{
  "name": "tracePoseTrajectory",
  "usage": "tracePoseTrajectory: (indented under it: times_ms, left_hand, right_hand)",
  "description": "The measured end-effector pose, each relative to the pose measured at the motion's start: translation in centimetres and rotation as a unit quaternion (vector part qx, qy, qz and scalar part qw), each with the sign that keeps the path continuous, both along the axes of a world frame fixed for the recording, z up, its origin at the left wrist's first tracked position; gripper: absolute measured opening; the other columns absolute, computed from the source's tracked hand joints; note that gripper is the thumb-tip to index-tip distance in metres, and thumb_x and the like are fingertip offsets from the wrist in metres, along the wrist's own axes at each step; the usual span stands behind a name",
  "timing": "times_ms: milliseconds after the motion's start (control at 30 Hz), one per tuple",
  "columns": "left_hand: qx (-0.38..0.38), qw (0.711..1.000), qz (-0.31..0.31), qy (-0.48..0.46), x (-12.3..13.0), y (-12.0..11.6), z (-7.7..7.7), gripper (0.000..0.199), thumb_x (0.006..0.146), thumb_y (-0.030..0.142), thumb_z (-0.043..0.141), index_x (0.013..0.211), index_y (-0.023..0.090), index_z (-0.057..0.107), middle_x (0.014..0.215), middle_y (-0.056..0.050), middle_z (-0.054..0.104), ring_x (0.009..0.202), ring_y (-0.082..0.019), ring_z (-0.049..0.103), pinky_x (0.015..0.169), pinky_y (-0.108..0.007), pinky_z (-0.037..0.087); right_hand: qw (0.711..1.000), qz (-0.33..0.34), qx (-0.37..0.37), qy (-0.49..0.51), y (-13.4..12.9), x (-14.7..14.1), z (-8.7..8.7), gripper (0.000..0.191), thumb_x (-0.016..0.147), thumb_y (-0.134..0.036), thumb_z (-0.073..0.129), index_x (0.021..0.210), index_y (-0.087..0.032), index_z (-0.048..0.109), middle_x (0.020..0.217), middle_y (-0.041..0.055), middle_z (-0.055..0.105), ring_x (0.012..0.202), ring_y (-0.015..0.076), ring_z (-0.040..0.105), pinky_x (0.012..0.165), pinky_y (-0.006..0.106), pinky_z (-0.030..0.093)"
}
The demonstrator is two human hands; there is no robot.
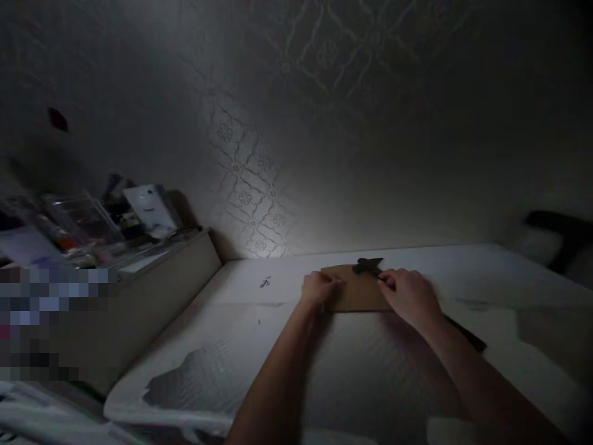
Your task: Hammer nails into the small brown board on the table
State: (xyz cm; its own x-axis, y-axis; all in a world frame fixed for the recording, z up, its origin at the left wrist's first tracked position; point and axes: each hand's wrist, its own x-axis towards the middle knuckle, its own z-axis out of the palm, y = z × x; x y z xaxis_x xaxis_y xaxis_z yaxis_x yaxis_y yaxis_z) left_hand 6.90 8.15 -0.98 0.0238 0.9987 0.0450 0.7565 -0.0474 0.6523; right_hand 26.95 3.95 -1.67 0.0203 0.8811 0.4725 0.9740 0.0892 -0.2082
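Cardboard (359,296) lies flat on the table (208,327), between both sets of fingers. Left hand (317,289): fingers curled at the card's left side, touching it — whether they grip or merely steady it, I cannot tell. Right hand (412,296): fingertips closed, apparently pinching a thin dark stem (382,280) over the card's right part. A dark piece (368,266) sits at the card's far edge, just beyond and left of the right fingers; whether it joins the stem is unclear.

Progress: card laid out, dark piece placed over it, handling under way. No finished state can be confirmed — attachment, cuts and remaining work are too dim to judge.
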Motion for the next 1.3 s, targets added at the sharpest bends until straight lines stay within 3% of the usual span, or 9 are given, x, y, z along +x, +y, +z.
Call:
tracePoseTrajectory:
  times_ms: [667, 867, 1133, 1300]
  left_hand:
    - [-0.018, 1.0, -0.006, 0.015, -0.3, -0.1, 0.2, 0.025, 0.075, 0.035, 0.065, 0.084, 0.014, 0.076, 0.072, -0.006, 0.07, 0.074, -0.017, 0.064, 0.066, -0.022, 0.047]
    - [-0.005, 0.999, -0.019, 0.029, -0.3, -0.2, 0.1, 0.023, 0.075, 0.033, 0.065, 0.085, 0.015, 0.076, 0.078, -0.007, 0.071, 0.077, -0.019, 0.064, 0.069, -0.024, 0.048]
    - [0.003, 1.0, -0.014, 0.004, -0.2, -0.4, 0.0, 0.019, 0.075, 0.03, 0.065, 0.087, 0.019, 0.075, 0.083, -0.004, 0.072, 0.08, -0.017, 0.065, 0.072, -0.021, 0.047]
    - [0.002, 1.0, -0.012, -0.017, -0.2, -0.2, -0.3, 0.018, 0.074, 0.028, 0.066, 0.087, 0.018, 0.075, 0.085, -0.004, 0.072, 0.081, -0.016, 0.064, 0.071, -0.019, 0.047]
  right_hand:
    - [1.0, -0.011, -0.011, 0.0, 0.3, 0.5, -0.2, 0.024, 0.084, -0.03, 0.049, 0.09, -0.022, 0.07, 0.086, 0.0061, 0.071, 0.079, 0.0217, 0.062, 0.066, 0.031, 0.04]
    - [1.0, -0.011, -0.021, 0.002, 0.4, 0.5, -0.4, 0.025, 0.085, -0.029, 0.048, 0.094, -0.021, 0.07, 0.089, 0.0071, 0.07, 0.083, 0.0227, 0.062, 0.068, 0.032, 0.041]
    - [0.996, -0.087, -0.031, -0.013, 0.3, 0.9, -0.6, 0.035, 0.084, -0.035, 0.05, 0.11, -0.017, 0.064, 0.098, 0.0149, 0.065, 0.092, 0.0276, 0.06, 0.072, 0.035, 0.042]
    - [0.993, -0.086, -0.083, -0.021, 0.3, 1.0, -0.8, 0.035, 0.086, -0.039, 0.049, 0.107, -0.016, 0.064, 0.094, 0.0149, 0.066, 0.09, 0.0263, 0.061, 0.072, 0.034, 0.043]
